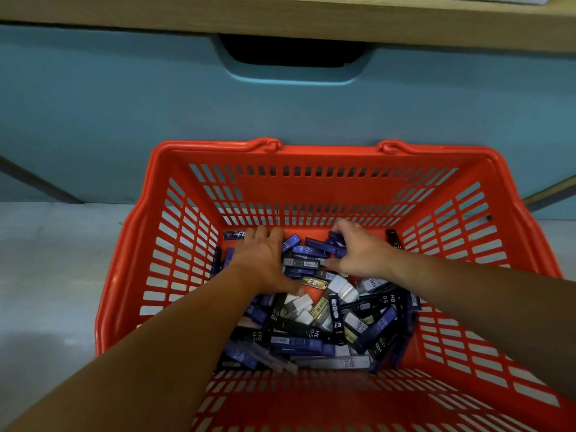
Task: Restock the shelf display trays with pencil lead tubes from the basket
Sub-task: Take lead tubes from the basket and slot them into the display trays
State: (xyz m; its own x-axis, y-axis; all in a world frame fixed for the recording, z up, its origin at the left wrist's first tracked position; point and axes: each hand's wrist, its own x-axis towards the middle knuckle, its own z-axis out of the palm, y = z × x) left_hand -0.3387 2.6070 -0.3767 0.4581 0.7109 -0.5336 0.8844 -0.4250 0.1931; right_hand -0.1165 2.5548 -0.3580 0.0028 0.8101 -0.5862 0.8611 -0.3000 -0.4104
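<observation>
A red slotted plastic basket stands on the floor in front of me. Its bottom is covered by a loose heap of pencil lead tubes in blue, black, white and yellow, many marked HB 0.5. Both my arms reach down into it. My left hand lies palm down on the far left of the heap, fingers curled over tubes there; what it holds is hidden under the palm. My right hand is at the far middle, its fingers curled round several blue tubes.
A teal drawer front with a dark handle cut-out rises right behind the basket, under a wooden shelf edge. Pale floor lies to the left of the basket. No display trays are in view.
</observation>
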